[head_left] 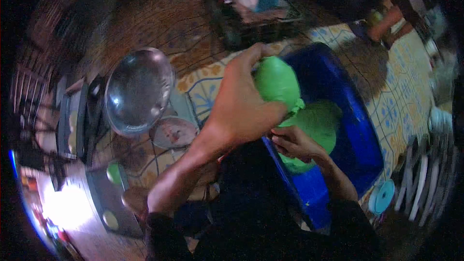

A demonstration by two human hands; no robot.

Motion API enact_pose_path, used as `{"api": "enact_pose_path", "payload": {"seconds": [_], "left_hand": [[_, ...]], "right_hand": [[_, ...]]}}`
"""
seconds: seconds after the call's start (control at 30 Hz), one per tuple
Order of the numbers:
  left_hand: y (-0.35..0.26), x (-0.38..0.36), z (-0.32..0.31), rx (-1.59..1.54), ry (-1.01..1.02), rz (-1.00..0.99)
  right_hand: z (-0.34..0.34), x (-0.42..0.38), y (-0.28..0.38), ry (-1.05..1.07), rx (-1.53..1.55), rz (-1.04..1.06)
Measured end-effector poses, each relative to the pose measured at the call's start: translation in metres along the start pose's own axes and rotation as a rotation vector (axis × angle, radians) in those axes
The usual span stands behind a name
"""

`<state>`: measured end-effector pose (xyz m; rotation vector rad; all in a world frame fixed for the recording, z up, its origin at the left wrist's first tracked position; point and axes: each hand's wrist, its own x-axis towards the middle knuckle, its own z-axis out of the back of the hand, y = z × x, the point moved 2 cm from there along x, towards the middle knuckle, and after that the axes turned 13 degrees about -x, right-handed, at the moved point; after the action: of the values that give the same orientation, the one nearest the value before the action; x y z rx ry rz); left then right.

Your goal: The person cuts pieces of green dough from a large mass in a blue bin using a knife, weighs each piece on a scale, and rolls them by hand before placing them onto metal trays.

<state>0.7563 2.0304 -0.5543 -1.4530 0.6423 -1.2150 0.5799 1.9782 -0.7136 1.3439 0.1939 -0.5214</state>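
A lump of bright green dough (277,81) is gripped in my left hand (244,101), raised over the near left edge of a blue tub (360,125). Just below it is my right hand (296,144), its fingers curled together near the lower end of the lump; what they hold, if anything, is too dark to make out. More green dough (321,128) lies inside the tub, partly behind my right hand.
A metal bowl (140,92) and a smaller pinkish bowl (175,132) stand left on the patterned floor. A tray (116,203) with round pieces lies lower left. A turquoise lid (382,196) is right of the tub. Another person's arm (386,25) shows upper right.
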Motion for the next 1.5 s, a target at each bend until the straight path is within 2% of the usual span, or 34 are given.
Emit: {"api": "enact_pose_path", "payload": {"seconds": [0.07,0.13,0.2,0.3,0.4,0.5,0.57,0.67,0.7,0.77,0.83,0.93,1.03,1.13,1.23,1.33,1.43,1.5], "left_hand": [[-0.006,0.001,0.020,-0.099,-0.051,0.073],[-0.012,0.004,0.041,-0.149,-0.053,0.147],[-0.015,0.002,0.058,-0.158,-0.012,0.252],[-0.027,-0.002,0.074,-0.096,-0.081,0.222],[-0.059,0.000,0.086,-0.029,-0.129,0.131],[-0.092,-0.008,0.113,0.244,-0.157,0.005],[-0.102,-0.009,0.150,0.475,0.066,-0.072],[-0.105,-0.005,0.188,0.868,0.082,-0.016],[-0.078,-0.009,0.206,0.933,0.040,-0.179],[-0.046,-0.021,0.225,1.095,-0.014,-0.193],[-0.016,-0.037,0.244,1.141,-0.139,-0.010],[0.059,-0.065,0.287,1.029,-0.261,-0.156],[0.063,-0.110,0.304,1.238,-0.385,-0.123],[0.055,-0.142,0.310,1.461,-0.546,-0.210],[0.045,-0.170,0.314,1.035,-0.637,-0.232],[0.050,-0.192,0.313,0.704,-0.852,-0.146],[0.055,-0.197,0.308,0.444,-0.955,-0.145],[0.051,-0.190,0.302,0.462,-0.921,-0.079]], "right_hand": [[-0.001,-0.007,0.012,0.088,0.010,-0.029],[-0.006,-0.030,0.008,0.048,-0.051,-0.046],[-0.004,-0.047,-0.004,0.177,-0.057,-0.097],[-0.025,-0.062,-0.015,0.179,-0.076,0.177],[-0.079,-0.040,-0.015,0.622,-0.377,0.438],[-0.074,-0.014,0.004,0.372,-0.403,0.217],[-0.060,-0.008,0.013,0.111,-0.405,0.195],[-0.055,0.002,-0.006,-0.229,-0.471,0.198],[-0.054,0.006,-0.013,-0.336,-0.501,0.200],[-0.060,0.008,-0.014,-0.367,-0.381,0.179],[-0.064,0.009,-0.024,-0.438,-0.331,0.156],[-0.063,0.010,-0.024,-0.454,-0.257,0.082],[-0.070,0.010,-0.016,-0.506,-0.068,-0.029],[-0.068,0.013,-0.029,-0.566,-0.133,0.001],[-0.069,0.011,-0.026,-0.594,-0.214,-0.006],[-0.070,0.013,-0.029,-0.622,-0.197,0.015],[-0.070,0.008,-0.019,-0.588,-0.147,-0.017],[-0.068,0.010,-0.021,-0.601,-0.131,-0.016]]}}
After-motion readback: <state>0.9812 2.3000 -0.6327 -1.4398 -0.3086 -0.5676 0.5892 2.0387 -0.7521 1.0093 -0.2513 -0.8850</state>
